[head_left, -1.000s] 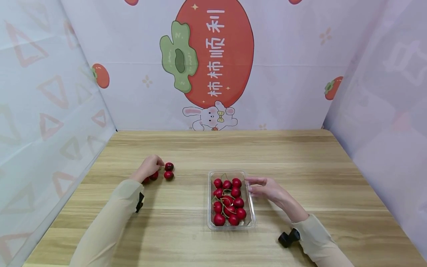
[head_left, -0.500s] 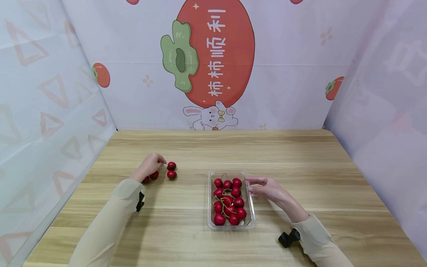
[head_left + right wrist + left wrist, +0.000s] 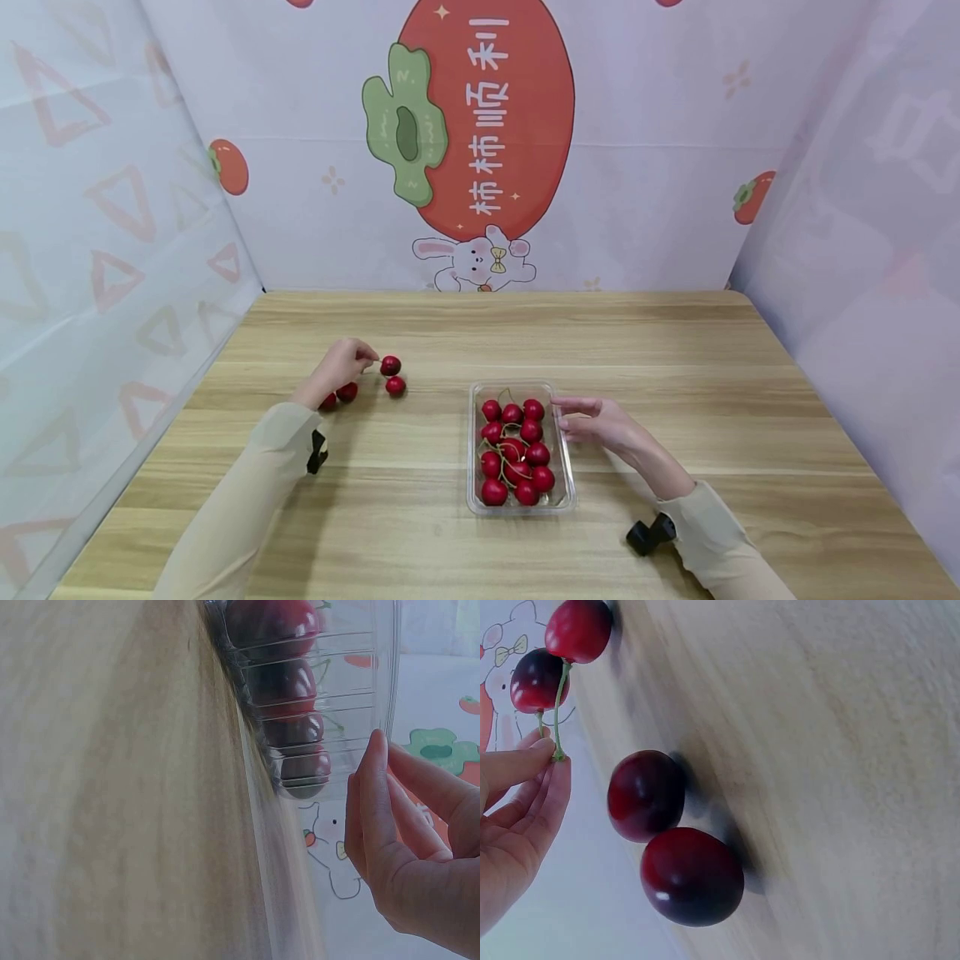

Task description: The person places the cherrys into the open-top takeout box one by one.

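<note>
My left hand [image 3: 343,367] pinches the green stems [image 3: 558,720] of two red cherries between thumb and fingertips. The two cherries, a darker one [image 3: 390,365] and a brighter one [image 3: 395,386], hang beyond the fingertips. Below that hand, two loose dark cherries [image 3: 646,796] lie side by side on the wood. My right hand [image 3: 607,427] has its fingertips at the right rim of a clear plastic box [image 3: 472,492], fingers fairly straight. Inside the box sit many red cherries [image 3: 517,472], some with stems. In the right wrist view the thumb [image 3: 375,795] meets the box's rim.
A wood-grain table [image 3: 420,550] bears everything. White printed cloth [image 3: 637,167] stands at the back and both sides. A black wrist camera [image 3: 649,533] is strapped to the right sleeve, and another [image 3: 317,452] to the left.
My left hand has moved slightly away and to the right, and the two cherries at its fingertips have shifted the same way. The right hand and the box stay put.
</note>
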The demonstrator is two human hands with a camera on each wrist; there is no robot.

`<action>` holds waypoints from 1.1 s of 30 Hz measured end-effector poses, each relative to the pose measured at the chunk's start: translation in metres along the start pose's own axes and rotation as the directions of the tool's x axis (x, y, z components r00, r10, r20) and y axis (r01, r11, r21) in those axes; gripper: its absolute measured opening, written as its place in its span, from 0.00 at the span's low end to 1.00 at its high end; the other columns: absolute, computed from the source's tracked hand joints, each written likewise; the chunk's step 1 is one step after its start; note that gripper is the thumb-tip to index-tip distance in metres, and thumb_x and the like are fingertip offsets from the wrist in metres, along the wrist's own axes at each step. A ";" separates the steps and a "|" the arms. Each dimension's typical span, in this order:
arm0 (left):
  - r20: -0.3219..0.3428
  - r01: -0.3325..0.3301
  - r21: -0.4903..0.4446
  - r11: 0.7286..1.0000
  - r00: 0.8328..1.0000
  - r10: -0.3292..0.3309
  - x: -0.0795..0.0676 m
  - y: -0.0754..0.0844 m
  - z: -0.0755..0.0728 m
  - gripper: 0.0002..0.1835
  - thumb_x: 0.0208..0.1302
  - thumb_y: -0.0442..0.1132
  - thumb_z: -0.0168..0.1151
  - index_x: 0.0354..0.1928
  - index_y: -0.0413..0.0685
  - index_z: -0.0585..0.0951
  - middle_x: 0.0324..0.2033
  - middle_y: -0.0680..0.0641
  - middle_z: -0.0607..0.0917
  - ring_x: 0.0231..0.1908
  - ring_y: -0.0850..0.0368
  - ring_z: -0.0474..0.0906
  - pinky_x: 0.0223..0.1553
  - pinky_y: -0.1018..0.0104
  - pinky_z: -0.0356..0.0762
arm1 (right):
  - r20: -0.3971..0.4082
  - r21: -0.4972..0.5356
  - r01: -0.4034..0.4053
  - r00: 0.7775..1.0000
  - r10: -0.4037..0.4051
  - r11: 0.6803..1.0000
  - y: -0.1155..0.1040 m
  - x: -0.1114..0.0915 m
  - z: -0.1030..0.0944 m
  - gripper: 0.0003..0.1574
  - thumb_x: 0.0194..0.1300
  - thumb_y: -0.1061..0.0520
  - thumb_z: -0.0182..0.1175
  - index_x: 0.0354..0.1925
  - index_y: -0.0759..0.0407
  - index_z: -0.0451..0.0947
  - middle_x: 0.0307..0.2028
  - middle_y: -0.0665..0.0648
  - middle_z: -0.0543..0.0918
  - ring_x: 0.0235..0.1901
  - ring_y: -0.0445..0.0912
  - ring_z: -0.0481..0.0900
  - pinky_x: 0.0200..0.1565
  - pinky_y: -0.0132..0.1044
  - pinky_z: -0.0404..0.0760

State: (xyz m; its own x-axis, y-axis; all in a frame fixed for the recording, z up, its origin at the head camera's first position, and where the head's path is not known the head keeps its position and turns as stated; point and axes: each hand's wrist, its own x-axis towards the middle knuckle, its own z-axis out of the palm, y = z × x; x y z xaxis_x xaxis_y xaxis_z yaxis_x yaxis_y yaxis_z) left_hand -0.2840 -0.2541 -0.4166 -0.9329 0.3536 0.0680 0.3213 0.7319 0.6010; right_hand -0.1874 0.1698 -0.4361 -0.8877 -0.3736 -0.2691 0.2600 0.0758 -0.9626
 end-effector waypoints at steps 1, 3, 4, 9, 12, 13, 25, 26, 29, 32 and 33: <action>-0.003 0.012 -0.008 1.000 1.000 -0.012 0.000 0.001 0.000 0.05 0.55 0.26 0.56 0.31 0.34 0.81 0.30 0.38 0.82 0.25 0.54 0.76 0.27 0.65 0.75 | 0.003 0.000 0.001 1.000 -0.001 1.000 0.000 0.000 0.000 0.33 0.52 0.64 0.61 0.56 0.71 0.65 0.51 0.66 0.73 0.35 0.43 0.79 0.40 0.36 0.78; -0.004 0.029 -0.020 0.999 1.000 -0.029 0.000 0.004 -0.001 0.06 0.55 0.25 0.55 0.32 0.32 0.81 0.31 0.37 0.82 0.27 0.52 0.77 0.28 0.64 0.76 | 0.007 0.002 0.005 1.000 -0.005 1.000 0.000 0.000 0.000 0.33 0.53 0.64 0.61 0.56 0.71 0.64 0.50 0.66 0.73 0.35 0.42 0.79 0.40 0.36 0.78; 0.004 0.061 -0.005 0.998 0.998 -0.061 -0.001 0.010 -0.002 0.06 0.55 0.24 0.54 0.33 0.30 0.80 0.33 0.35 0.82 0.29 0.49 0.78 0.30 0.61 0.77 | 0.012 0.003 0.009 1.000 -0.009 1.000 -0.001 0.000 -0.001 0.33 0.53 0.64 0.61 0.56 0.72 0.64 0.50 0.65 0.73 0.34 0.42 0.79 0.40 0.36 0.78; -0.002 0.077 -0.005 0.997 0.997 -0.077 -0.003 0.021 -0.005 0.07 0.57 0.23 0.53 0.36 0.28 0.79 0.35 0.32 0.81 0.30 0.45 0.78 0.32 0.62 0.77 | 0.013 0.007 0.009 1.000 -0.010 1.000 0.000 0.000 -0.002 0.33 0.53 0.64 0.61 0.56 0.71 0.64 0.48 0.63 0.75 0.34 0.42 0.79 0.40 0.35 0.78; 0.004 0.090 -0.017 0.996 0.996 -0.090 -0.004 0.024 -0.006 0.08 0.57 0.24 0.53 0.36 0.29 0.79 0.36 0.32 0.80 0.30 0.44 0.78 0.32 0.62 0.77 | 0.007 0.007 0.005 1.000 -0.005 1.000 0.000 0.001 -0.002 0.33 0.52 0.64 0.62 0.56 0.71 0.65 0.47 0.61 0.76 0.34 0.42 0.79 0.39 0.35 0.78; 0.003 0.089 -0.021 0.996 0.996 -0.089 -0.005 0.025 -0.006 0.08 0.57 0.24 0.53 0.36 0.29 0.79 0.36 0.32 0.80 0.30 0.44 0.78 0.32 0.63 0.77 | 0.009 0.007 0.005 1.000 -0.005 1.000 0.000 0.001 -0.002 0.33 0.52 0.64 0.61 0.56 0.71 0.65 0.47 0.61 0.75 0.34 0.42 0.79 0.40 0.35 0.78; 0.000 0.068 -0.072 0.995 0.998 -0.068 -0.007 0.039 -0.010 0.08 0.57 0.24 0.53 0.37 0.26 0.78 0.35 0.30 0.80 0.30 0.42 0.78 0.32 0.57 0.77 | 0.007 0.019 0.000 1.000 0.000 1.000 0.002 0.002 -0.003 0.33 0.52 0.64 0.62 0.56 0.71 0.65 0.48 0.62 0.75 0.34 0.42 0.79 0.39 0.34 0.78; 0.001 0.068 -0.077 0.995 0.998 -0.068 -0.007 0.040 -0.010 0.08 0.57 0.24 0.53 0.37 0.26 0.78 0.35 0.30 0.80 0.29 0.43 0.78 0.32 0.56 0.77 | 0.013 0.018 0.003 1.000 -0.004 1.000 0.002 0.002 -0.003 0.33 0.52 0.64 0.61 0.56 0.71 0.64 0.49 0.63 0.74 0.34 0.42 0.79 0.40 0.34 0.78; 0.004 0.069 -0.092 0.993 0.998 -0.069 -0.008 0.042 -0.009 0.08 0.57 0.25 0.54 0.37 0.27 0.79 0.34 0.31 0.80 0.29 0.44 0.79 0.33 0.53 0.77 | 0.021 0.018 0.007 1.000 -0.007 1.000 0.002 0.002 -0.003 0.32 0.53 0.64 0.60 0.56 0.72 0.64 0.50 0.65 0.73 0.35 0.41 0.79 0.40 0.34 0.78; 0.003 0.060 -0.105 0.993 0.998 -0.060 -0.008 0.045 -0.009 0.08 0.57 0.25 0.54 0.37 0.27 0.79 0.34 0.31 0.81 0.28 0.44 0.79 0.33 0.52 0.77 | 0.023 0.017 0.007 1.000 -0.007 1.000 0.002 0.002 -0.003 0.32 0.54 0.65 0.60 0.57 0.72 0.63 0.51 0.65 0.72 0.35 0.41 0.79 0.40 0.34 0.78; 0.003 0.056 -0.112 0.992 0.998 -0.056 -0.008 0.046 -0.008 0.08 0.57 0.25 0.54 0.37 0.27 0.78 0.34 0.31 0.81 0.28 0.45 0.79 0.33 0.52 0.77 | 0.023 0.016 0.006 1.000 -0.006 1.000 0.002 0.002 -0.003 0.32 0.54 0.64 0.60 0.57 0.72 0.63 0.51 0.65 0.72 0.35 0.41 0.79 0.40 0.34 0.78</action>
State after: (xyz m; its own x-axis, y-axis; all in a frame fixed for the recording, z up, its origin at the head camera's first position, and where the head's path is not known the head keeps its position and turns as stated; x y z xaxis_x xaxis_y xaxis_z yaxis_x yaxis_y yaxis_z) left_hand -0.2633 -0.2285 -0.3830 -0.9490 0.3137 0.0319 0.2481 0.6805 0.6895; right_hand -0.1895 0.1720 -0.4386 -0.8804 -0.3950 -0.2624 0.2607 0.0591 -0.9636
